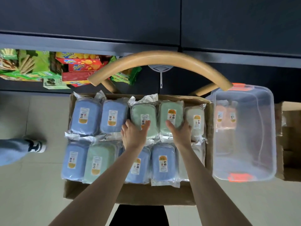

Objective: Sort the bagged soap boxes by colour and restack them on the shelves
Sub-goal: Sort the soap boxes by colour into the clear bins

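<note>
**Head view, looking down into the carton point(210, 128).** Bagged soap boxes lie flat in it in two rows.

- **Far row, left to right:** two blue boxes point(85, 117), green box A point(143, 115), green box B point(171, 111) and a white box point(196, 119).
- **Near row:** blue and green mixed, partly hidden under the two forearms.
- **Left hand point(134, 133):** grips the near end of green box A. The thumb lies on the label and the fingers curl down the box's left side, against the neighbouring blue one.
- **Right hand point(179, 132):** grips the near end of green box B likewise. The thumb is on top and the fingers curl into the gap beside the white box.
- **Right of the carton:** a clear bin point(244, 160) with orange latches stands just beside it. Pink boxes point(225, 116) show through its far left corner; whether they are inside or behind cannot be told.
- **Beyond the carton:** a curved wooden chair rail point(162, 57). Further left, snack packs point(78, 66) sit on a dark shelf.
- **Left of the carton:** a shoe point(36, 145) on the tiled floor.
</note>
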Demonstrator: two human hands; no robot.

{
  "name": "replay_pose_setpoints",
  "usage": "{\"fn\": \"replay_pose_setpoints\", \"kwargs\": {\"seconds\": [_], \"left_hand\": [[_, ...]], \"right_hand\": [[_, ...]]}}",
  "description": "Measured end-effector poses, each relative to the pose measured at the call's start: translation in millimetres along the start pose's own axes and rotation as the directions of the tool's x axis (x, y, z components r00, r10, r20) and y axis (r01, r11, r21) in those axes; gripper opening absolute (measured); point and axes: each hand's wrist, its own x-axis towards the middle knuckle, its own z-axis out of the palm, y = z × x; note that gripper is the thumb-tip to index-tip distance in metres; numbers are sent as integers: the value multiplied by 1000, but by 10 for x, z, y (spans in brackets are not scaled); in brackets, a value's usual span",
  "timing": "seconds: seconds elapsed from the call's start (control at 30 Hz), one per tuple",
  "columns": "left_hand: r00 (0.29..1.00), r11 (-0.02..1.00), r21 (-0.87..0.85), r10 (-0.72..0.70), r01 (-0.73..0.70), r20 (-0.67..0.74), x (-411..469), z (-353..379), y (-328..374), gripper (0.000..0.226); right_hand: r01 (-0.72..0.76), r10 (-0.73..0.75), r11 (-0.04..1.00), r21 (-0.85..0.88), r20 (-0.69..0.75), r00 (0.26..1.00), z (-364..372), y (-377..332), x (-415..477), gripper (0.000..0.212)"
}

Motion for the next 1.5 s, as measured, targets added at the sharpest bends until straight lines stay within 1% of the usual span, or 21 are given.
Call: {"fn": "replay_pose_setpoints", "kwargs": {"seconds": [0.1, 0.17, 0.27, 0.33, 0.4, 0.5, 0.57, 0.67, 0.77, 0.87, 0.93, 1.0, 1.07, 1.17, 1.27, 1.33, 1.4, 1.5], "left_hand": [[999, 998, 39, -41, 41, 12, 13, 13, 29, 91], [999, 998, 64, -30, 29, 19, 5, 10, 50, 84], [1000, 996, 91, 14, -14, 1, -44, -29, 69, 78], [999, 996, 76, 42, -40, -20, -107, -75, 81, 75], [997, 997, -15, 79, -79, 0, -206, -134, 102, 71], [984, 952, -261, 175, -162, 29, -419, -234, 154, 57], [970, 916, -330, 244, -230, 2, -602, -314, 189, 54], [941, 854, -415, 338, -314, -17, -869, -445, 264, 52], [887, 774, -484, 461, -408, -12, -1180, -591, 430, 59], [829, 690, -537, 558, -485, -33, -1551, -690, 691, 64], [795, 629, -578, 604, -520, -58, -1822, -704, 886, 59], [763, 578, -597, 640, -556, -90, -2119, -692, 1098, 52], [725, 528, -602, 677, -599, -128, -2466, -686, 1341, 50], [646, 448, -602, 748, -660, -152, -2998, -643, 1698, 46], [567, 375, -573, 800, -729, -198, -3580, -513, 1970, 46], [538, 339, -556, 808, -759, -242, -3966, -340, 2076, 44], [505, 298, -564, 825, -770, -253, -4363, -120, 2141, 45], [438, 230, -569, 861, -790, -260, -4877, 123, 2318, 48]], "right_hand": [[16, -16, 1000, -9, 3, 1000, -38, 33, 25, 81], [21, -21, 1000, 3, -17, 1000, -73, 45, 17, 81], [22, -23, 996, 81, 9, 1000, -130, 39, -14, 79], [22, -27, 989, 145, 31, 999, -186, 20, -86, 75], [26, -35, 974, 226, 34, 999, -263, 8, -192, 74], [47, -57, 943, 329, 20, 998, -424, -50, -413, 72], [74, -89, 907, 414, 18, 996, -560, -81, -570, 64], [153, -164, 841, 519, -25, 986, -789, -148, -809, 54], [242, -211, 781, 575, -121, 970, -1076, -223, -1111, 55], [342, -265, 722, 601, -217, 940, -1472, -262, -1425, 50], [417, -309, 709, 569, -281, 909, -1796, -292, -1635, 45], [475, -336, 669, 571, -338, 879, -2159, -325, -1837, 39], [527, -358, 639, 561, -390, 849, -2548, -339, -2054, 36], [591, -394, 599, 540, -445, 805, -3106, -283, -2355, 42], [673, -430, 530, 515, -521, 737, -3672, -114, -2595, 36], [705, -443, 504, 500, -551, 707, -4061, 42, -2724, 42], [727, -451, 490, 482, -574, 684, -4448, 236, -2850, 50], [761, -452, 476, 440, -620, 641, -4976, 459, -2997, 52]]}}
